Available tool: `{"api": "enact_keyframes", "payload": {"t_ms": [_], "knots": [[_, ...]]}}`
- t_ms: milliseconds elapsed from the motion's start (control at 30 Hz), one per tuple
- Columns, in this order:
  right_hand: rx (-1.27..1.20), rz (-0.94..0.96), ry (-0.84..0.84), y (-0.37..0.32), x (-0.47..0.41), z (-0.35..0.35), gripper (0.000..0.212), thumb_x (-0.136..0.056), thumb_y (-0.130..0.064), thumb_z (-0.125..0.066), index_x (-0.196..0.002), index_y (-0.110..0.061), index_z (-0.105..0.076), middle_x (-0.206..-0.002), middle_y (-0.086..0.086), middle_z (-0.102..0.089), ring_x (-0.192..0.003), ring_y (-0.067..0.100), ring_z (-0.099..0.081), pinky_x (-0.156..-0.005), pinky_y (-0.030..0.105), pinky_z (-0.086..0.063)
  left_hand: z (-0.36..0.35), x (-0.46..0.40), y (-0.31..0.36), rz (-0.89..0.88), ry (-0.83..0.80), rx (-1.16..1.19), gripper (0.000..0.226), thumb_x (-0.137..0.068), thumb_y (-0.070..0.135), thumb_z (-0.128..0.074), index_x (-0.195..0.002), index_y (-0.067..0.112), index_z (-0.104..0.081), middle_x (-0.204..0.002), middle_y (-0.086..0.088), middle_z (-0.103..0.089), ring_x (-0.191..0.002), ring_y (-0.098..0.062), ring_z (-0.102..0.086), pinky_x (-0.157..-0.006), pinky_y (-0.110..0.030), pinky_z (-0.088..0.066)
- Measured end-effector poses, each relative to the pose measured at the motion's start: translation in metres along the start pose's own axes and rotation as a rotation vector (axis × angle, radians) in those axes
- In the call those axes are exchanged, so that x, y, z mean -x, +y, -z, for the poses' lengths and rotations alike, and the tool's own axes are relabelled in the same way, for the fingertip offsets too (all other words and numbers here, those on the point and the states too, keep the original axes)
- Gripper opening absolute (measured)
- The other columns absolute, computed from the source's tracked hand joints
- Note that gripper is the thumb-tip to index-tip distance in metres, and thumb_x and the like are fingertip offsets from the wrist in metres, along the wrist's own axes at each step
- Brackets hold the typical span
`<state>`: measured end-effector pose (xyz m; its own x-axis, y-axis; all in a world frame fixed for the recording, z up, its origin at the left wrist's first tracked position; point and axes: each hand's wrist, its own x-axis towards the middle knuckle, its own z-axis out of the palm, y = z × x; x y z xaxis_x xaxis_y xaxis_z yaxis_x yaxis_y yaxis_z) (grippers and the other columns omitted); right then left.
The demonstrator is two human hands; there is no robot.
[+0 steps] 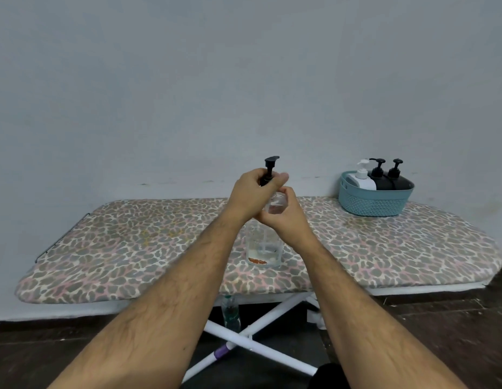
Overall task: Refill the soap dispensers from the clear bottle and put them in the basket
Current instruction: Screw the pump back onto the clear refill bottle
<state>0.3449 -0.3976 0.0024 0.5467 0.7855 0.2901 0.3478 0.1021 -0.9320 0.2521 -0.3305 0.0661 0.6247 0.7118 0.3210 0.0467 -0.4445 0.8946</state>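
the left hand (251, 189) is pinching the collar of a black pump head (270, 168), fingers and thumb curled round it, while the right hand (286, 217) is wrapping round the shoulder of a clear dispenser (263, 248) that is standing on the leopard-print board (132, 248). the body of the dispenser is looking nearly empty, with only a shallow layer at the bottom, though its glassy walls are making the level hard to read. the teal basket (373, 203) is sitting at the far right of the board, well apart from the hands, already holding a white dispenser (362, 178) and two black dispensers (387, 178). a clear bottle (230, 313) is standing on the floor under the board, between the white legs.

judging from the grips, the pump is being turned at the neck, probably unscrewed for refilling. doing this well is meaning keeping the right hand steady and the dispenser upright on the soft cover, twisting only the collar rather than the nozzle, then lifting the pump straight up so the dip tube is clearing the neck without dripping. the padded board is giving a slightly unsteady base, so pressing down lightly is helping.
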Motion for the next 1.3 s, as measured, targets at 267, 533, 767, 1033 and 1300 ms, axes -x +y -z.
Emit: {"api": "enact_keyframes", "payload": {"t_ms": [267, 533, 767, 1033, 1300], "knots": [[-0.003, 0.014, -0.009, -0.002, 0.004, 0.001, 0.067, -0.075, -0.033, -0.086, -0.128, -0.036, -0.044, -0.117, -0.013, -0.057, -0.099, 0.003, -0.061, -0.082, 0.026, -0.053, 0.010, 0.001, -0.006, -0.012, 0.064, 0.050, 0.033, -0.074, 0.024, -0.086, -0.103, 0.016, -0.071, -0.092, 0.002, -0.076, -0.090, -0.012, -0.072, -0.091, -0.033, -0.055], [0.001, -0.018, 0.006, -0.002, 0.003, 0.002, 0.068, -0.075, -0.031, -0.085, -0.130, -0.028, -0.045, -0.103, -0.010, -0.063, -0.094, 0.005, -0.062, -0.089, 0.036, -0.055, 0.022, 0.005, -0.004, 0.039, -0.195, 0.043, 0.028, -0.102, 0.015, -0.047, -0.128, 0.015, -0.057, -0.125, 0.004, -0.066, -0.109, 0.002, -0.062, -0.086, -0.011, -0.041], [0.010, 0.000, -0.007, -0.002, 0.002, -0.002, 0.074, -0.065, -0.046, -0.084, -0.128, -0.047, -0.044, -0.113, 0.000, -0.069, -0.101, 0.019, -0.069, -0.088, 0.049, -0.059, -0.003, -0.002, 0.000, -0.030, 0.102, -0.288, 0.049, -0.078, 0.053, -0.075, -0.101, 0.010, -0.070, -0.102, -0.001, -0.070, -0.093, -0.018, -0.066, -0.082, -0.032, -0.049], [-0.010, -0.005, -0.007, 0.003, 0.002, 0.001, 0.068, -0.071, -0.041, -0.087, -0.124, -0.038, -0.045, -0.116, -0.004, -0.062, -0.100, 0.007, -0.063, -0.088, 0.034, -0.057, 0.005, 0.007, -0.006, -0.008, 0.137, -0.001, 0.040, -0.074, 0.026, -0.085, -0.109, 0.016, -0.068, -0.098, 0.005, -0.075, -0.095, -0.005, -0.070, -0.092, -0.025, -0.053], [-0.007, -0.013, 0.007, 0.004, 0.001, 0.001, 0.069, -0.072, -0.038, -0.087, -0.126, -0.033, -0.045, -0.105, 0.002, -0.065, -0.093, 0.009, -0.064, -0.086, 0.036, -0.057, 0.009, 0.007, -0.004, 0.011, -0.084, 0.017, 0.022, -0.100, 0.026, -0.052, -0.117, 0.018, -0.063, -0.120, 0.002, -0.067, -0.105, -0.003, -0.062, -0.095, -0.025, -0.042]]}}
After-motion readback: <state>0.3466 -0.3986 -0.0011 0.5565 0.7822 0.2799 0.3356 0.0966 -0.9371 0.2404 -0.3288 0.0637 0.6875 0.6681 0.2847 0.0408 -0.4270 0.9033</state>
